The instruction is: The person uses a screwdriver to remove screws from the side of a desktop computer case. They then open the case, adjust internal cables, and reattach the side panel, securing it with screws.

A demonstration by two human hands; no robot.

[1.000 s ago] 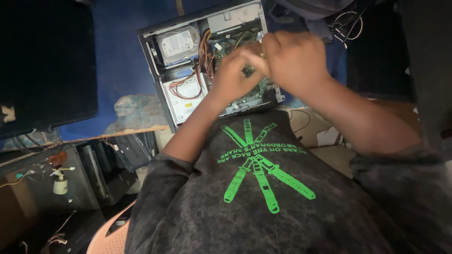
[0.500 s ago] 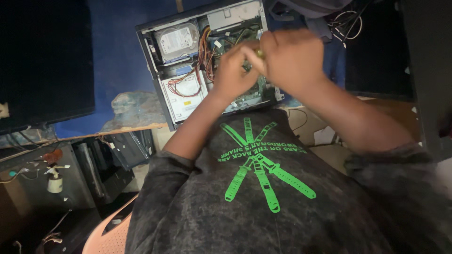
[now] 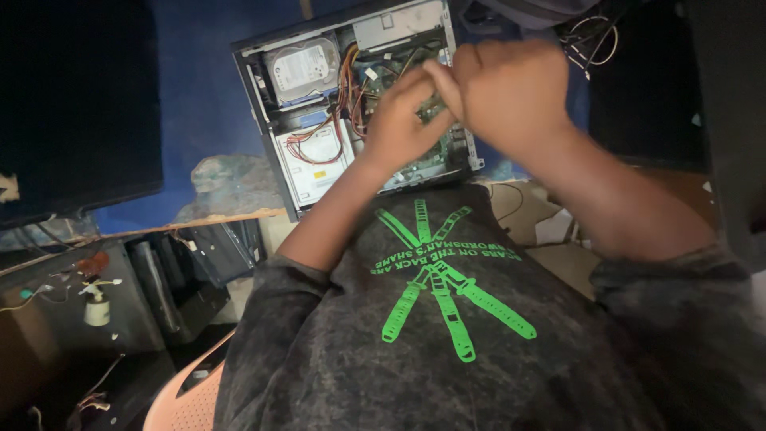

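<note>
An open desktop computer case [image 3: 271, 120] lies on its side on a blue surface, with its inside facing up. Both my hands meet above its motherboard area. My left hand [image 3: 396, 128] pinches a small green circuit board piece [image 3: 435, 108] with its fingertips. My right hand [image 3: 511, 92] is closed in a fist against the same piece from the right. The hands hide most of the piece and the board below. My dark grey shirt with a green graphic [image 3: 435, 295] fills the lower part of the view.
Inside the case sit a silver hard drive [image 3: 307, 68] and bundled coloured wires [image 3: 349, 88]. A dark monitor [image 3: 72, 104] stands at left, loose cables [image 3: 590, 40] at upper right. Lower left: a cluttered dark shelf with a small white bottle [image 3: 97, 310] and an orange chair edge [image 3: 187, 399].
Both hands stay together over the case, with the fingers shifting slightly on the green piece. The view has drifted a little.
</note>
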